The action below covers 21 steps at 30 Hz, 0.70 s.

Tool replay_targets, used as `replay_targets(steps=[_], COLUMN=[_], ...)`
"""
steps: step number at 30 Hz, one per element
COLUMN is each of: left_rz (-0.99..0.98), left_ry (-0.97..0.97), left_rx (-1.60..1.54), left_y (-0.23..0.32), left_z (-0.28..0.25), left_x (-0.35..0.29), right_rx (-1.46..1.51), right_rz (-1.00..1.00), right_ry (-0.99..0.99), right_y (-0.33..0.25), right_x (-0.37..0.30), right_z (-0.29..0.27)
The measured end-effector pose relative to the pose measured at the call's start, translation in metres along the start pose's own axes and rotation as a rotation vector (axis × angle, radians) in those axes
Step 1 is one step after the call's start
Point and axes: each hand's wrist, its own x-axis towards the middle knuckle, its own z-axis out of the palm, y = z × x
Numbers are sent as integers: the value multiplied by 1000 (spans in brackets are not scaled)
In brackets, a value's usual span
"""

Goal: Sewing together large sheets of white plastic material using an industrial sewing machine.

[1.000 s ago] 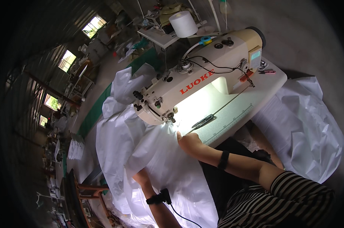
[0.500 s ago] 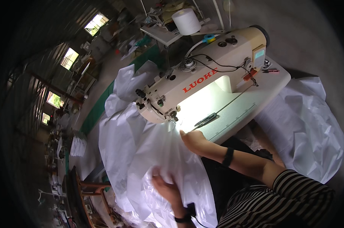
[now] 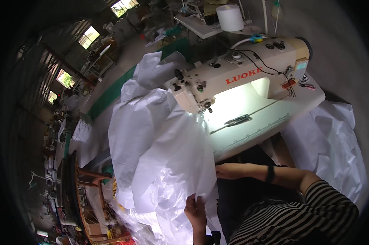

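A large, crumpled white sheet point(image 3: 151, 134), thin and shiny like plastic or coated cloth, runs under the needle end of a sewing machine point(image 3: 249, 67) and hangs down on the near left. My right hand point(image 3: 229, 170) is below the machine bed's front edge, its fingers closed at the sheet's right edge. Lower down, my left hand point(image 3: 196, 210) pinches the sheet's edge between thumb and fingers. Dark bands circle both wrists. The machine's lamp lights its bed, where a pair of thread snips point(image 3: 238, 119) lies. Folds hide the sheet's underside.
A white thread cone point(image 3: 230, 18) stands behind the machine. More white sheeting point(image 3: 327, 143) hangs at the right. A wooden stool point(image 3: 88, 183) is at lower left, near clear plastic. Small pink-handled snips point(image 3: 307, 86) lie at the bed's right end.
My right hand has come away from beside the needle, down to the sheet's edge below the bed. My left hand has moved slightly down and right. The view has shifted.
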Motion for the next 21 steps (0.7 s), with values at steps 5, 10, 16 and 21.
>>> replay_targets(steps=[5, 10, 16, 21], left_rz=[140, 348, 728, 679], left_ry=[-92, -388, -209, -361], left_rx=[17, 216, 631, 597], left_y=[62, 96, 126, 84], left_z=[-25, -21, -57, -64], left_x=[20, 24, 55, 52], right_rx=[149, 242, 429, 622], right_rz=[-357, -415, -241, 164], right_ry=[-92, -239, -404, -387], right_y=[5, -169, -151, -57], right_x=[57, 145, 139, 62], right_z=[39, -20, -13, 27])
